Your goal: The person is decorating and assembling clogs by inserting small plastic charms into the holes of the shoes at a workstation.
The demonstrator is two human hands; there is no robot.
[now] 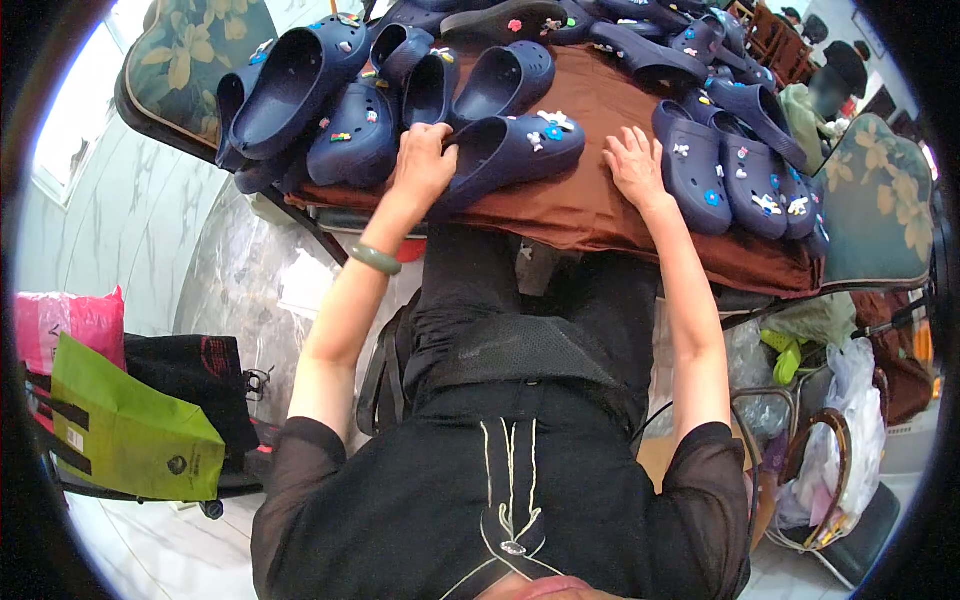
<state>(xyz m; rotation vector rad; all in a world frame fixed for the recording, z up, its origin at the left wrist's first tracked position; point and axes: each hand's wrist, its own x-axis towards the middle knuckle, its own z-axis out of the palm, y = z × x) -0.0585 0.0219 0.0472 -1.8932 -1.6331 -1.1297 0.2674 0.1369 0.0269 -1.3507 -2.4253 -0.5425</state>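
A navy clog (545, 150) with small flower and butterfly charms lies near the front edge of the brown-covered table (590, 100). My left hand (427, 162), below a green bangle (375, 260), is closed at the heel end of that clog, fingers curled over its edge. My right hand (635, 168) holds nothing; its fingers are spread over the cloth, just left of another navy clog (692, 165). Behind the left hand stands an open navy clog (505, 80), and a charm-covered clog (352, 135) sits to its left.
More navy clogs (300, 85) are heaped at the left, and others (660, 50) at the back. Floral-backed chairs (875, 205) flank the table. A green bag (135, 420) and a pink package (70, 325) are at lower left; a plastic bag (850, 420) hangs at lower right.
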